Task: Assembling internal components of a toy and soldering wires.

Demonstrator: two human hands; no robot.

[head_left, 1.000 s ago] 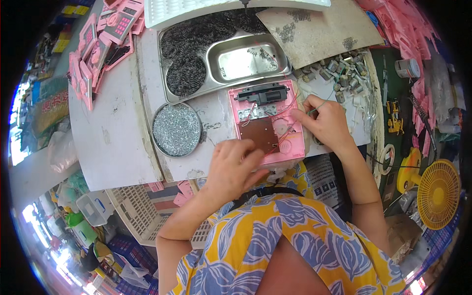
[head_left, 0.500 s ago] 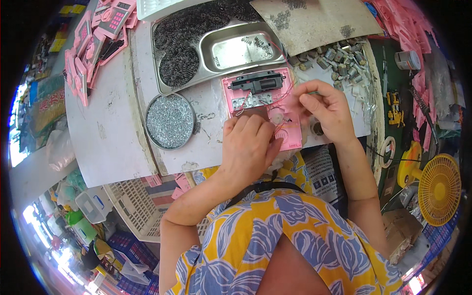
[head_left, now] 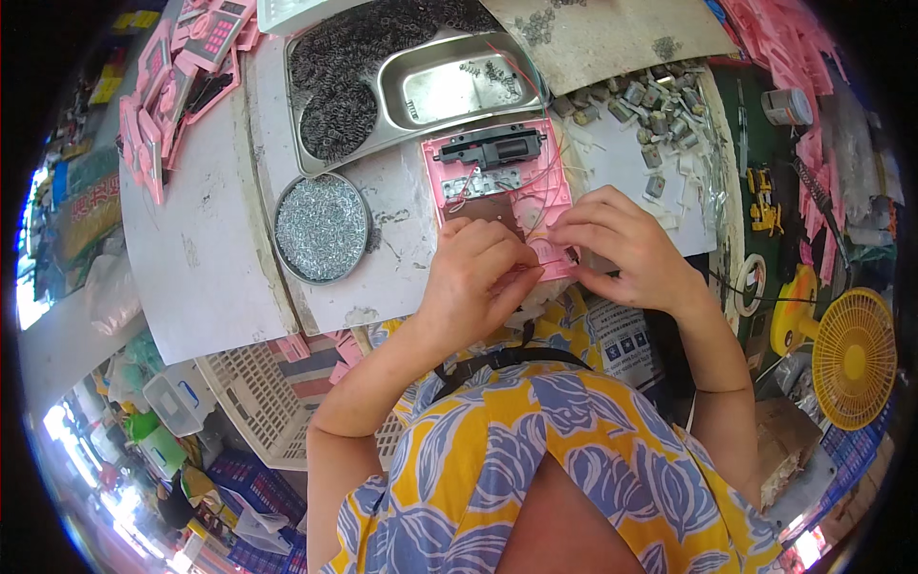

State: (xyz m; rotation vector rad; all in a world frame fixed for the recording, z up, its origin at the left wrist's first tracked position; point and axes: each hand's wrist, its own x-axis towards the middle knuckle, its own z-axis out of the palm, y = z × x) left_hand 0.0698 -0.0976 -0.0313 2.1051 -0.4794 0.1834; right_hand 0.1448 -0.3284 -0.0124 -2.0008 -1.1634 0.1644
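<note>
A pink plastic casing (head_left: 559, 196) lies on the worktable in front of me. Inside it are a black mechanism (head_left: 492, 150), a metal plate (head_left: 483, 183), a brown board (head_left: 478, 208) and thin loose wires. My left hand (head_left: 478, 275) rests over the casing's lower left corner, thumb and forefinger pinched on a thin red wire (head_left: 537, 265). At the lower right edge is my right hand (head_left: 626, 244), its bent fingers over the casing and its thumb against the side. The hands partly cover the casing's near end.
Beyond the casing stands a metal tray (head_left: 382, 143) of black springs. A round dish (head_left: 321, 228) of small silvery parts is at left. Small metal motors (head_left: 660, 120) lie at right. Pink casings (head_left: 153, 124) are piled far left; a yellow fan (head_left: 854, 359) stands right.
My right hand has come down from the casing's upper right side to its lower right edge, nearer my left hand. The left hand stays on the near end, and the view has shifted slightly.
</note>
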